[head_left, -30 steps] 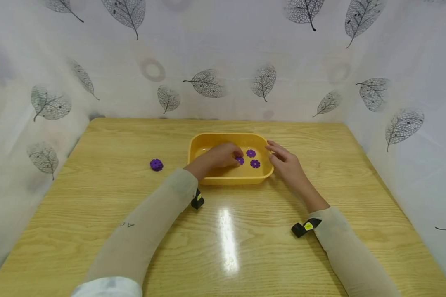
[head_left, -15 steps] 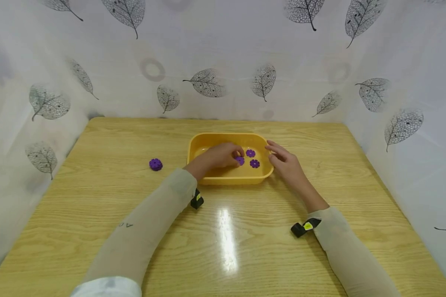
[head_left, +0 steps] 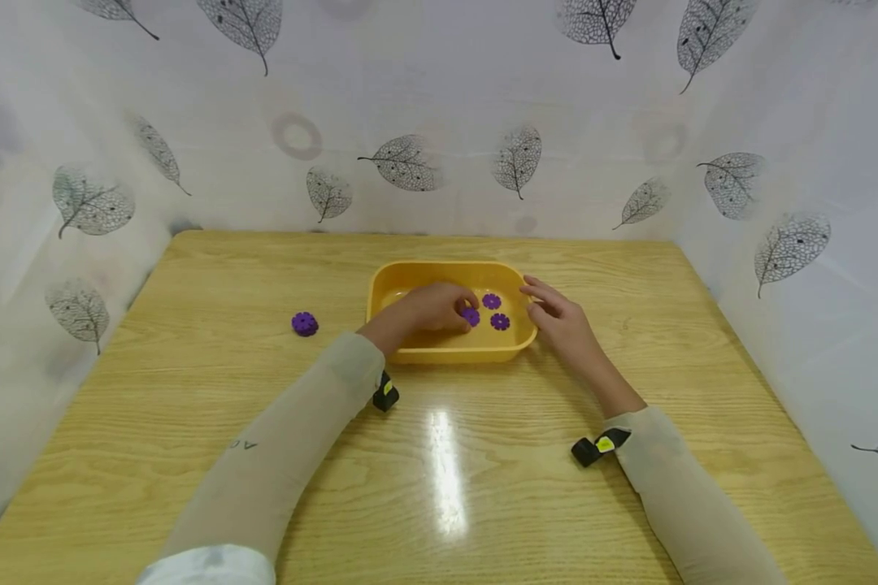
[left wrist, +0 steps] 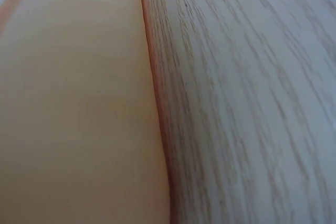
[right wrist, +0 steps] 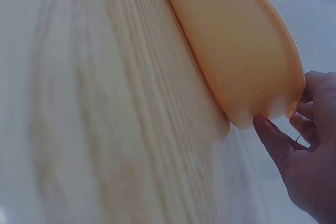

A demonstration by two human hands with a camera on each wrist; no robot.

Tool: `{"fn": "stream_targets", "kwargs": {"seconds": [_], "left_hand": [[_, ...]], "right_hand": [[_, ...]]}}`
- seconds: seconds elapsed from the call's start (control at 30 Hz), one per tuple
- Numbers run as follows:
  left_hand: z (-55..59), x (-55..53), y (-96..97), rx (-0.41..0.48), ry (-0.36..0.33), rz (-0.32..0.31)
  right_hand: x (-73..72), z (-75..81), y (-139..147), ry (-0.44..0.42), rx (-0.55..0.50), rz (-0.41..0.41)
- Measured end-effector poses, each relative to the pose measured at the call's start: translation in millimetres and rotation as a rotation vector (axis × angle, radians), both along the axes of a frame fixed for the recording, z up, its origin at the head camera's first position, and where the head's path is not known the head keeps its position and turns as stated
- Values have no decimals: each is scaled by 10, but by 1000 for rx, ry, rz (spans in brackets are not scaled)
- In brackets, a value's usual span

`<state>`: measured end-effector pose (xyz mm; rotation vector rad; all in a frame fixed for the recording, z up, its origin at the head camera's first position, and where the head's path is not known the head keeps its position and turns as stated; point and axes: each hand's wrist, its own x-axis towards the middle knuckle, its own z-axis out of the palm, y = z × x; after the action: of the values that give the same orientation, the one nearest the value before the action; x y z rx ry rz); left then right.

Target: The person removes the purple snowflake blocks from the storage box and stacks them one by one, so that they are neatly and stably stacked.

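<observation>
Inside a yellow plastic bin, my left hand pinches a purple notched building disc between thumb and fingers. Two more such discs, a far one and a near one, lie flat on the bin's floor to the right of it. My right hand holds the bin's right end, fingers at the rim and thumb against the outer wall. In the right wrist view that hand shows beside the bin's end. The left wrist view shows only the bin's wall close up, with neither hand nor discs.
A small pile of purple discs lies on the wooden table left of the bin. Black wrist cameras, one at the left cuff and one at the right cuff, hang over the tabletop. A leaf-print curtain encloses the back and sides.
Both hands and the discs keep almost the same places. The whole head view shifts very slightly to the left.
</observation>
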<state>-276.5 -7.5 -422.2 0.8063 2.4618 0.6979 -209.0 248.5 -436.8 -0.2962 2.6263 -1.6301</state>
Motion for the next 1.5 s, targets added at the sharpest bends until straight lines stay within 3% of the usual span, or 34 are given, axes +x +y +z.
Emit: {"fn": "stream_targets", "kwargs": {"seconds": [0.57,1.5], "left_hand": [[-23,7,17,5,-58,-33],[13,8,10,74,-45,-2]], "right_hand": [[23,4,-20,5,30,-16],[11,7,1,-7,10,-6]]}}
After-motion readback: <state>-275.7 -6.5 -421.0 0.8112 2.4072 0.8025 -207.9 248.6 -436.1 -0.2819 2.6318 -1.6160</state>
